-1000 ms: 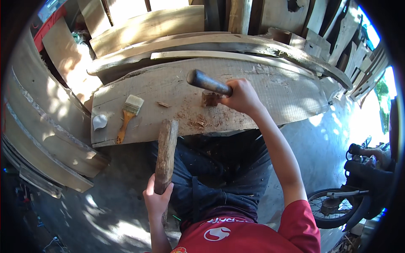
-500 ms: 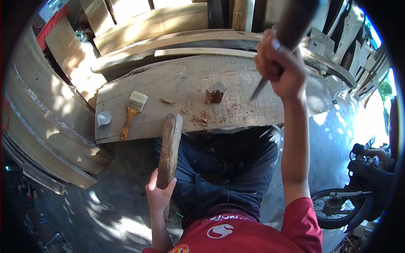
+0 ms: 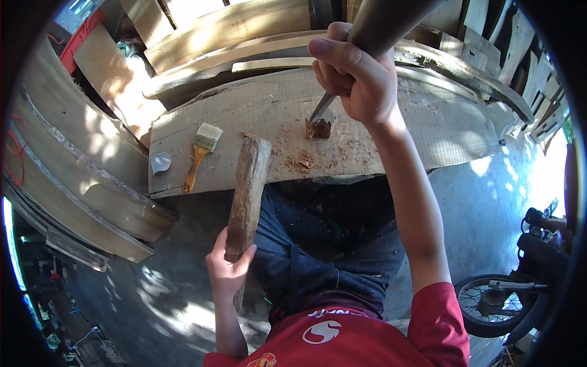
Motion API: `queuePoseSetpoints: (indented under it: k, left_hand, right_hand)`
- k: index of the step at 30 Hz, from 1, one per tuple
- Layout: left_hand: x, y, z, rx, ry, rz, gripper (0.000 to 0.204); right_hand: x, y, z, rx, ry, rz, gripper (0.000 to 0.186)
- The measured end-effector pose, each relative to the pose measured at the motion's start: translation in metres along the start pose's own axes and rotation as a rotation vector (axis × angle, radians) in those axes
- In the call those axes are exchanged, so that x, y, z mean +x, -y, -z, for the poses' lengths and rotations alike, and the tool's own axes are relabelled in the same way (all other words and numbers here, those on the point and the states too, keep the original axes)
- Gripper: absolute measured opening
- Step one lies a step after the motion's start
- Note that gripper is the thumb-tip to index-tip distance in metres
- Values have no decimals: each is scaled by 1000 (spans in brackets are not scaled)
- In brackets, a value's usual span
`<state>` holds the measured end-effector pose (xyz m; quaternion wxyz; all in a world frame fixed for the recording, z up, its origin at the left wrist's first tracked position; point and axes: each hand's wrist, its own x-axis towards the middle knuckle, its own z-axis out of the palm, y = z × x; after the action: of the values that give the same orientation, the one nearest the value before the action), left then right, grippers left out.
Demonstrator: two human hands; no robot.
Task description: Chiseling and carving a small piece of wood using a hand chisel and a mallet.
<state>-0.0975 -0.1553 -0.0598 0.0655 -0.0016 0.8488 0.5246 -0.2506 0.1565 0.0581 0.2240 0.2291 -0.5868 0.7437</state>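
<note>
Furthest left on the wide grey plank (image 3: 391, 131), a small pale scrap (image 3: 161, 163) is lying near the edge, and just beside it a paintbrush (image 3: 199, 153) with an orange handle is resting flat. The left hand (image 3: 227, 269) is wrapping its fingers fully around the handle of a wooden mallet (image 3: 246, 196), whose head is pointing up over the plank's near edge. Wood chips (image 3: 301, 161) are lying scattered beside the mortise hole (image 3: 319, 128). The right hand (image 3: 358, 76) is gripping a chisel (image 3: 342, 67) in a closed fist, its blade tip sitting in the hole. A motorbike wheel (image 3: 489, 303) is standing at the far right
</note>
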Motion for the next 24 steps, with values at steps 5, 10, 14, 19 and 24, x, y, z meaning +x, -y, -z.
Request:
queuePoseSetpoints:
  k: [5, 10, 14, 19, 24]
  left_hand:
    - [12, -24, 18, -5, -7, 14, 58]
    - [28, -62, 32, -22, -21, -160, 61]
    - [28, -89, 49, 5, -33, -235, 64]
    - [23, -120, 58, 34, -99, -290, 69]
    - [25, -138, 57, 74, -113, -328, 73]
  right_hand:
    - [-2, -5, 7, 12, 55, -64, 24]
    - [-2, -4, 7, 44, 47, -85, 22]
    - [1, -13, 7, 6, 22, -80, 23]
    - [3, -4, 5, 63, -14, -79, 25]
    - [2, -3, 9, 152, 32, -121, 22]
